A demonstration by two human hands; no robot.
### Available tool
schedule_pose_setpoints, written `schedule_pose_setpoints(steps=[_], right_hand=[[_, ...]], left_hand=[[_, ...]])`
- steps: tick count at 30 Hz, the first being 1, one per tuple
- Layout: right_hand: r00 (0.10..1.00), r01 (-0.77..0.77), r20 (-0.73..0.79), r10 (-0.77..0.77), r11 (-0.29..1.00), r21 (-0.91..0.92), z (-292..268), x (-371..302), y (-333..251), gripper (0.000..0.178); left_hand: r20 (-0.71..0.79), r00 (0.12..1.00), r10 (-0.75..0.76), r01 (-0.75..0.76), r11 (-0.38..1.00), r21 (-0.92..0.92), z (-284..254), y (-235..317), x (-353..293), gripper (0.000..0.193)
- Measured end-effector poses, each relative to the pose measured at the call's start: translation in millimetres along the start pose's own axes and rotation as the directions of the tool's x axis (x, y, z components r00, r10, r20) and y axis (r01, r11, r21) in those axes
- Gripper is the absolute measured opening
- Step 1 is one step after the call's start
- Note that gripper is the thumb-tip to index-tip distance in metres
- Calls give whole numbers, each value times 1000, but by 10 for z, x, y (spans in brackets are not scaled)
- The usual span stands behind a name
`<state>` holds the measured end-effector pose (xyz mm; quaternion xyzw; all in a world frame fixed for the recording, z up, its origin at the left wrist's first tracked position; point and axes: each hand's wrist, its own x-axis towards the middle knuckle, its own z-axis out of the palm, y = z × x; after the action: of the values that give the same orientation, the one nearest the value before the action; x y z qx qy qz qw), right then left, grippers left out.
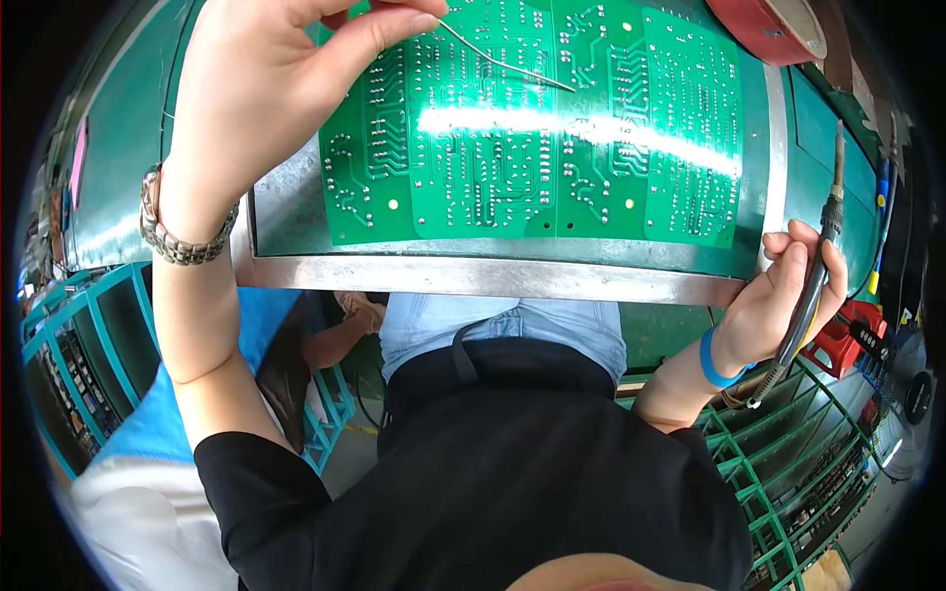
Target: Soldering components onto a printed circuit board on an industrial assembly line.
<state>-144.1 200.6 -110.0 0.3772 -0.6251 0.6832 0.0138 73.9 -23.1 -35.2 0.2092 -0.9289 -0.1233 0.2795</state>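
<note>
A large green circuit board (483,187) with many small solder joints lies before me, a bright streak of glare across its middle. Over its left half, my left hand (286,69) pinches a thin strand of solder wire (503,65), whose free end slants down to the right above the board. At the right, clear of the board, my right hand (774,295) grips a soldering iron (826,231) by its dark handle. The iron's tip points up and away from me, and its cable trails below the hand.
A metal frame (493,276) borders the board's near side. A red roll (774,28) stands at the far right. Green racks (778,463) holding boards are at lower right, a teal rack (89,345) at left. Another person's arm (330,345) shows beside me at left.
</note>
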Motion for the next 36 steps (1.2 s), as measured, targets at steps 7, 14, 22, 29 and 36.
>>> schedule_pose_setpoints(steps=[7, 14, 22, 29, 36], right_hand=[[1000, 7, -24, -8, 1000, -28, 20, 1, -2, 28], [1000, 20, -22, -20, 999, -38, 6, -3, 7, 28], [999, 34, -26, -35, 998, -59, -33, -3, 49, 25], [999, 43, -23, -43, 999, -33, -49, -2, 55, 24], [998, 56, -3, -56, 998, -9, -64, -16, 75, 24]], left_hand=[[37, 999, 5, -4, 1000, -10, 6, 100, -2, 8], [79, 995, 54, -49, 997, -60, -9, 1, -45, 7], [143, 984, 110, -79, 976, -203, -105, -95, -58, 7], [156, 984, 82, -40, 966, -254, -120, -116, -97, 6], [191, 976, 106, -64, 975, -214, -113, -80, -110, 6]])
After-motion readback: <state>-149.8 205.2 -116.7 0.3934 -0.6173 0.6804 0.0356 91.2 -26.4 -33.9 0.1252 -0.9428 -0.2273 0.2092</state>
